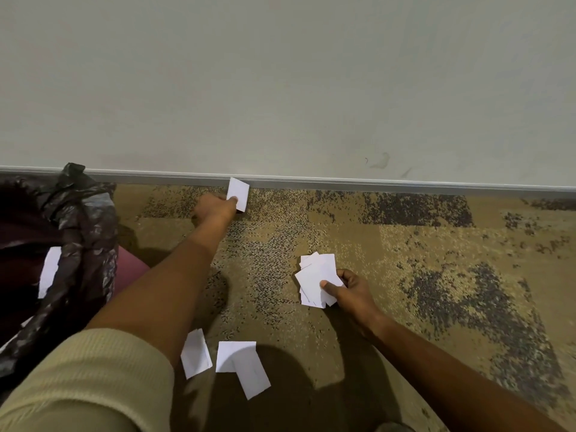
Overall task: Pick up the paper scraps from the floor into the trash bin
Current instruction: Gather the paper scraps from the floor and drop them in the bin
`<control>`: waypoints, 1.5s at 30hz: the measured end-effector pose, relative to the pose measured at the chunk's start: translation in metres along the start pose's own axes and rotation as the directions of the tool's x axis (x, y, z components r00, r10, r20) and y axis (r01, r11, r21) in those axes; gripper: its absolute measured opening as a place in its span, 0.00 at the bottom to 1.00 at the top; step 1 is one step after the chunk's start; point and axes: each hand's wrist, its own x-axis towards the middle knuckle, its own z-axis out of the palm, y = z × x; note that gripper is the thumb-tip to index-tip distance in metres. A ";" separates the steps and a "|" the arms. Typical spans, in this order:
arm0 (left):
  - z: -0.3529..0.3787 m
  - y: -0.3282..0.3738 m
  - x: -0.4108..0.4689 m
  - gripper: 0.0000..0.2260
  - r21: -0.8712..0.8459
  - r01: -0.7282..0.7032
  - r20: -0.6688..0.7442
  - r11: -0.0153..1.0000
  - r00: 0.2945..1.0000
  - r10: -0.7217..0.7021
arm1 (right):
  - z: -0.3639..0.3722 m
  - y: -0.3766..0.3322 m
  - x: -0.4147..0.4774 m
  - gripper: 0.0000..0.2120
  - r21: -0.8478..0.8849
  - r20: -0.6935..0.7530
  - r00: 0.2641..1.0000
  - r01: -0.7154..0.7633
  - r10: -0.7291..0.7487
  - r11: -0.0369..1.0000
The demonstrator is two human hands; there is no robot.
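My left hand (215,208) reaches far forward to the base of the wall and pinches a single white paper scrap (238,192), lifted on edge. Closer in at the right, my right hand (352,291) grips a fanned stack of white scraps (316,277) just above the carpet. Three more scraps lie flat on the carpet near me: one (195,353) beside my left forearm and two overlapping ones (235,353) (254,377). The trash bin (84,244), lined with a black bag, stands at the left edge with a white scrap (50,271) inside.
A pale wall (280,82) with a grey skirting strip (374,183) closes off the far side. The floor is brown and grey patterned carpet (436,275). A dark red surface (131,266) shows beside the bin.
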 end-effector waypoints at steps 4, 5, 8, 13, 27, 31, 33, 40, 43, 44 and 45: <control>-0.007 0.018 -0.020 0.14 -0.083 -0.091 0.068 0.992 0.993 0.097 | 0.003 -0.012 -0.006 0.12 0.163 0.047 0.996 -0.078 0.071 0.984; -0.010 0.024 -0.025 0.12 -0.108 -0.114 0.091 0.988 0.988 0.124 | 0.004 -0.018 -0.008 0.12 0.182 0.066 0.996 -0.076 0.064 0.980; -0.023 0.038 -0.036 0.03 -0.204 -0.161 0.146 0.966 0.970 0.192 | 0.012 -0.044 -0.016 0.12 0.217 0.125 0.992 -0.021 -0.006 0.976; -0.057 0.061 -0.045 0.04 -0.375 -0.129 0.207 0.918 0.954 0.218 | 0.036 -0.118 -0.036 0.16 0.293 0.170 0.974 0.096 -0.151 0.951; -0.237 0.105 -0.129 0.07 -0.667 -0.064 0.340 0.742 0.861 0.379 | 0.107 -0.313 -0.132 0.12 0.191 0.238 0.846 0.441 -0.478 0.877; -0.292 0.098 -0.141 0.07 -0.680 -0.150 0.244 0.718 0.877 0.414 | 0.145 -0.343 -0.163 0.11 0.126 0.369 0.790 0.480 -0.490 0.868; -0.318 0.092 -0.146 0.06 -0.654 -0.226 0.179 0.722 0.881 0.438 | 0.165 -0.349 -0.176 0.08 0.097 0.444 0.761 0.485 -0.474 0.869; -0.383 0.038 -0.151 0.03 -0.507 -0.353 0.024 0.786 0.906 0.423 | 0.237 -0.325 -0.205 0.09 0.033 0.563 0.654 0.592 -0.505 0.805; -0.389 0.007 -0.148 0.06 -0.475 -0.287 0.054 0.832 0.934 0.353 | 0.260 -0.295 -0.203 0.11 -0.007 0.574 0.594 0.692 -0.563 0.722; -0.390 -0.003 -0.147 0.07 -0.454 -0.261 0.067 0.852 0.943 0.325 | 0.266 -0.285 -0.201 0.11 -0.044 0.575 0.569 0.740 -0.588 0.672; -0.390 -0.012 -0.145 0.08 -0.428 -0.242 0.085 0.871 0.949 0.305 | 0.270 -0.275 -0.200 0.11 -0.090 0.580 0.540 0.786 -0.610 0.611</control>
